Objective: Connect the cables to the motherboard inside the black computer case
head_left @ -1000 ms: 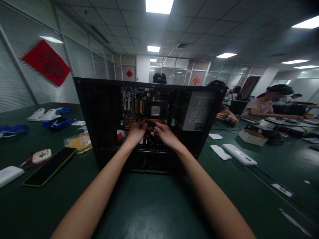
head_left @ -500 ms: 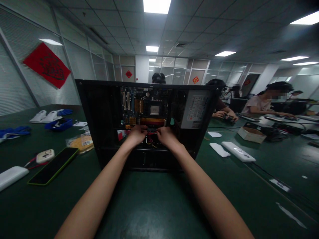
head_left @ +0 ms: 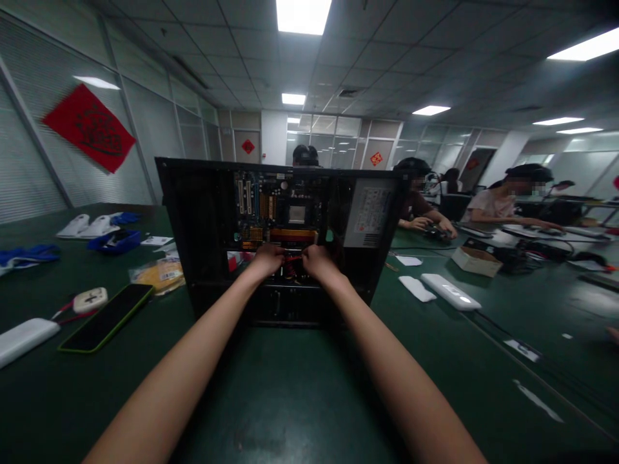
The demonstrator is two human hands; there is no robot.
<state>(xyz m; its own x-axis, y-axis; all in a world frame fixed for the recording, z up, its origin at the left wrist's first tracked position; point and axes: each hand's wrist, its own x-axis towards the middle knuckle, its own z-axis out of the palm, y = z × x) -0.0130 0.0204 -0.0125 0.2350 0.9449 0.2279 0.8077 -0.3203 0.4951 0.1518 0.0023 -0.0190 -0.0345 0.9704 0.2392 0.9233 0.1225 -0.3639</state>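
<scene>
A black computer case (head_left: 178, 225) stands on the table with its open side facing me. Inside are a motherboard (head_left: 296, 214) and a silver power supply (head_left: 370, 209). Both my hands reach into the lower middle of the case, just below the board's orange memory slots (head_left: 290, 236). My left hand (head_left: 267, 260) is closed, its fingertips pinched; what lies in them is hidden. A thin red cable (head_left: 293, 259) runs between the hands. My right hand (head_left: 320, 263) is closed at that cable's right end. Dark wires hang beneath, too dim to make out.
On the left of the green table (head_left: 290, 386) lie a phone (head_left: 107, 317), a plastic bag with yellow contents (head_left: 159, 276), a blue tray (head_left: 114, 241) and gloves (head_left: 29, 256). A white power bank (head_left: 451, 291) and a carton (head_left: 476, 260) are to the right. Co-workers sit beyond.
The view has shifted slightly, and the case's right side has swung a little to the left. Both hands remain in the same spot inside the case, around the red cable.
</scene>
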